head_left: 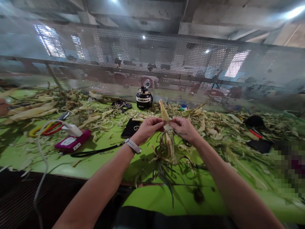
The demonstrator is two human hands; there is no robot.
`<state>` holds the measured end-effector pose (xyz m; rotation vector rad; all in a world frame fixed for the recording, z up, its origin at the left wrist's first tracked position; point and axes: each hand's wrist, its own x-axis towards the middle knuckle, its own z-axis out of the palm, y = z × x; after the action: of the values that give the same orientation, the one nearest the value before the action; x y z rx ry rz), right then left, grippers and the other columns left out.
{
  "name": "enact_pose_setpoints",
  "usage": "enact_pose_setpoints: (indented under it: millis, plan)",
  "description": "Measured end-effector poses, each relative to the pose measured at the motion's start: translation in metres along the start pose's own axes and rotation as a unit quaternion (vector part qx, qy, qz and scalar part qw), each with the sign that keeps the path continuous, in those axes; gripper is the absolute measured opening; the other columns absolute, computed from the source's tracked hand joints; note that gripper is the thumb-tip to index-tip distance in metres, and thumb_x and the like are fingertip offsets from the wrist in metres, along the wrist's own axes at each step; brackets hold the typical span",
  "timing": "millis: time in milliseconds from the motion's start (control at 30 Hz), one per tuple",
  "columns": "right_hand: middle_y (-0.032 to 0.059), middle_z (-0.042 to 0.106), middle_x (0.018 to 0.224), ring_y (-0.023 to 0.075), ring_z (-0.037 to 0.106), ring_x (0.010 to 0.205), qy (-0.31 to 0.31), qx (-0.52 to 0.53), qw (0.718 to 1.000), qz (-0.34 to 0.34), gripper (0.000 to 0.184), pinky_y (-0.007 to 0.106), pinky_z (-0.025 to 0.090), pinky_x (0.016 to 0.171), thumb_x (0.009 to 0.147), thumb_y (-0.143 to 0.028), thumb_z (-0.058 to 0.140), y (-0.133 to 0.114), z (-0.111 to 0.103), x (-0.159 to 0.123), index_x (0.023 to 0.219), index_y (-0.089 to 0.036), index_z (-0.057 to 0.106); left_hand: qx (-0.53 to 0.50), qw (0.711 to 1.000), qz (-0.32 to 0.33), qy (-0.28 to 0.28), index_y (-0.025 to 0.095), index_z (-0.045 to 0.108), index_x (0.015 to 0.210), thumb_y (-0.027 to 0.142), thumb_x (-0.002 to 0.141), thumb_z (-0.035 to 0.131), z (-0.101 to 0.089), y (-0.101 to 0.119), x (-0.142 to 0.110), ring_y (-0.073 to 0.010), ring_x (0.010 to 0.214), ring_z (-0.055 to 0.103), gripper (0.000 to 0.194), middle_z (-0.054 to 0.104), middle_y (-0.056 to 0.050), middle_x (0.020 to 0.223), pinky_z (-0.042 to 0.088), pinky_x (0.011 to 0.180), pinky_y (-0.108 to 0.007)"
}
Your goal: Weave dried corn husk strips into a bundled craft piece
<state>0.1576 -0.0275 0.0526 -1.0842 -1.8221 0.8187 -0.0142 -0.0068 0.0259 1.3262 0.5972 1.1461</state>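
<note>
Both my hands meet in the middle, pinching a pale yellow corn husk [164,111] whose pointed tip stands up. My left hand [148,129], with a watch at the wrist, closes on its left side. My right hand [184,128] grips the right side with thumb and fingers. Below the fingers hangs a bundle of dry husk strips [169,146], fanning out toward the table edge. How the husk and the bundle are joined is hidden by my fingers. A black flat case [128,128] lies just left of my left hand.
Husk scraps [214,127] litter the green table [100,165]. A black bottle [144,98] stands at the back, before a perforated metal screen [162,57]. On the left are a magenta power box [71,142], a white cable [45,162] and red-handled scissors [53,128]. Another person's hand [3,106] shows at far left.
</note>
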Motion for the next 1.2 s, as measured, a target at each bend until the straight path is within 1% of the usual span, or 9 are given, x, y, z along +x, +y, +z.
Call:
enact_pose_setpoints:
  millis: [133, 267, 433, 567, 700, 800, 933, 1033, 1200]
  plan:
    - [-0.0025, 0.052, 0.06, 0.009, 0.043, 0.054, 0.001, -0.012, 1.0, -0.015, 0.034, 0.022, 0.034, 0.051, 0.075, -0.048, 0.058, 0.0011, -0.0014, 0.0002, 0.071, -0.015, 0.057, 0.001, 1.0, -0.008, -0.002, 0.014, 0.07, 0.082, 0.036, 0.06, 0.078, 0.0006, 0.002, -0.0013, -0.0077, 0.06, 0.057, 0.031, 0.067, -0.001, 0.073, 0.05, 0.064, -0.023]
    - [-0.0037, 0.048, 0.058, 0.0088, 0.042, 0.053, 0.005, -0.027, 0.999, -0.023, 0.036, 0.022, 0.034, 0.05, 0.078, -0.051, 0.056, 0.0009, -0.0027, -0.0009, 0.068, -0.016, 0.054, 0.013, 0.999, -0.035, 0.0, 0.014, 0.066, 0.073, 0.041, 0.06, 0.078, 0.0008, 0.0034, -0.0021, -0.0073, 0.057, 0.055, 0.032, 0.061, 0.001, 0.063, 0.05, 0.058, -0.021]
    - [-0.002, 0.054, 0.062, 0.0092, 0.045, 0.056, 0.005, -0.025, 0.999, -0.032, 0.033, 0.022, 0.037, 0.053, 0.078, -0.048, 0.057, 0.0014, -0.0016, -0.0006, 0.073, -0.015, 0.058, 0.027, 0.997, -0.056, -0.035, 0.013, 0.06, 0.069, 0.046, 0.058, 0.078, -0.0016, 0.003, -0.0015, -0.0068, 0.054, 0.053, 0.038, 0.058, 0.002, 0.061, 0.049, 0.052, -0.021]
    - [-0.0008, 0.057, 0.064, 0.0097, 0.047, 0.055, 0.015, -0.01, 1.0, -0.011, 0.034, 0.022, 0.039, 0.051, 0.073, -0.048, 0.062, 0.002, 0.0002, -0.0004, 0.076, -0.015, 0.059, 0.03, 0.997, -0.057, -0.047, 0.013, 0.062, 0.074, 0.044, 0.061, 0.076, -0.0031, 0.0017, -0.0024, -0.0076, 0.055, 0.053, 0.036, 0.057, 0.001, 0.064, 0.05, 0.052, -0.021]
    - [-0.001, 0.057, 0.063, 0.0096, 0.049, 0.052, -0.002, 0.015, 1.0, 0.011, 0.039, 0.022, 0.04, 0.046, 0.07, -0.054, 0.064, -0.001, -0.0014, -0.0023, 0.074, -0.016, 0.058, 0.042, 0.995, -0.044, -0.075, 0.013, 0.065, 0.081, 0.043, 0.065, 0.074, -0.0041, 0.0004, -0.003, -0.0081, 0.056, 0.054, 0.035, 0.056, 0.001, 0.065, 0.048, 0.05, -0.02]
    - [-0.0019, 0.055, 0.06, 0.0085, 0.049, 0.049, -0.01, 0.036, 0.999, 0.025, 0.041, 0.021, 0.04, 0.044, 0.068, -0.056, 0.066, -0.004, -0.0039, -0.003, 0.07, -0.016, 0.057, 0.043, 0.995, -0.041, -0.083, 0.012, 0.064, 0.079, 0.043, 0.064, 0.074, -0.0045, 0.0003, -0.0027, -0.0077, 0.053, 0.053, 0.036, 0.054, 0.002, 0.062, 0.047, 0.05, -0.02]
    - [-0.0028, 0.057, 0.055, 0.0085, 0.052, 0.043, -0.043, 0.058, 0.995, 0.068, 0.039, 0.02, 0.038, 0.04, 0.065, -0.051, 0.07, -0.0055, -0.0064, -0.0027, 0.07, -0.016, 0.056, 0.052, 0.995, -0.038, -0.078, 0.013, 0.062, 0.074, 0.045, 0.066, 0.073, -0.0037, 0.0002, -0.0023, -0.0078, 0.054, 0.051, 0.035, 0.052, 0.002, 0.061, 0.047, 0.052, -0.022]
    - [-0.0024, 0.059, 0.053, 0.0092, 0.055, 0.042, -0.075, 0.044, 0.992, 0.09, 0.032, 0.019, 0.038, 0.039, 0.068, -0.044, 0.07, -0.0055, -0.0079, -0.0031, 0.07, -0.015, 0.057, 0.081, 0.994, -0.019, -0.077, 0.014, 0.062, 0.075, 0.048, 0.069, 0.068, -0.0031, -0.0021, -0.0016, -0.008, 0.057, 0.049, 0.036, 0.053, 0.002, 0.064, 0.044, 0.053, -0.021]
    - [-0.0021, 0.059, 0.056, 0.0097, 0.058, 0.046, -0.103, 0.018, 0.992, 0.076, 0.024, 0.02, 0.045, 0.045, 0.072, -0.035, 0.069, -0.0035, -0.0093, -0.0029, 0.07, -0.015, 0.056, 0.129, 0.987, 0.011, -0.093, 0.015, 0.059, 0.074, 0.051, 0.073, 0.063, -0.0034, -0.0051, -0.0007, -0.0079, 0.055, 0.045, 0.036, 0.05, 0.003, 0.062, 0.038, 0.052, -0.02]
